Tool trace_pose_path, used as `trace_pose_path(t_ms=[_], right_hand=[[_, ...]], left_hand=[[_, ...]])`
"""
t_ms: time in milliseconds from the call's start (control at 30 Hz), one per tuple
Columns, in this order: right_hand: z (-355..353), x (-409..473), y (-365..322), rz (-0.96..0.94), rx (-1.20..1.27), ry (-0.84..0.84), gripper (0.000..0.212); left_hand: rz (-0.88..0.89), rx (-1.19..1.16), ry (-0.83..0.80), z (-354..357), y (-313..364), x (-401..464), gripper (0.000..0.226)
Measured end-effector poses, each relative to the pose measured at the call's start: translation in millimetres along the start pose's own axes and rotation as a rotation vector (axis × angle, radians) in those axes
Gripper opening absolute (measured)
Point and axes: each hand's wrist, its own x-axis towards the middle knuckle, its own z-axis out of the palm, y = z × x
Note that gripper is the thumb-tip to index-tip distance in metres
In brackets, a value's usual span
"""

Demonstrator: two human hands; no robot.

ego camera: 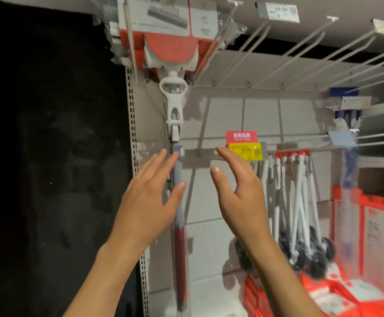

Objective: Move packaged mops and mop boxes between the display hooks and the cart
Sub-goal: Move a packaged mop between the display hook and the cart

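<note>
One packaged mop hangs upright — red-and-white head, grey handle.

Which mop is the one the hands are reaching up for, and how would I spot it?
Look at the pegboard wall of hooks, at its far left edge beside the dark area. One packaged mop hangs there alone, red-and-white head up top. Its grey and dark red handle runs down between the left hand and right hand, unlike the bunched white-handled mops further right.
</note>
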Motion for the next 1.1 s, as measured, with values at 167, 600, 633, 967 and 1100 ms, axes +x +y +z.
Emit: trace_pose_path(t_ms=[167, 600, 633, 967, 1100], right_hand=[[-58.7, -54.2, 11.3, 0.018, -0.358, 0.024, 0.061], [-304.7, -202.4, 32.2, 0.301, -0.736, 0.079, 0.06], [-328.6, -214.3, 31.7, 0.329, -0.756, 0.087, 0.061], [-534.8, -335.6, 12.7, 0.628, -0.926, 0.207, 0.066], [-593.0, -366.9, 1.1, 0.702, -0.991, 0.276, 0.064]], left_hand=[[0.114, 0.136, -0.118, 24.2, 42.0, -40.5, 0.072], [0.166, -0.123, -0.357, 141.6, 246.6, -150.9, 0.077], [0.154, -0.16, -0.368, 151.4, 266.5, -162.1, 0.077], [0.183, -0.444, -0.61, 241.7, 455.2, -257.4, 0.079], [0.262, -0.539, -0.725, 269.0, 522.6, -278.8, 0.074]])
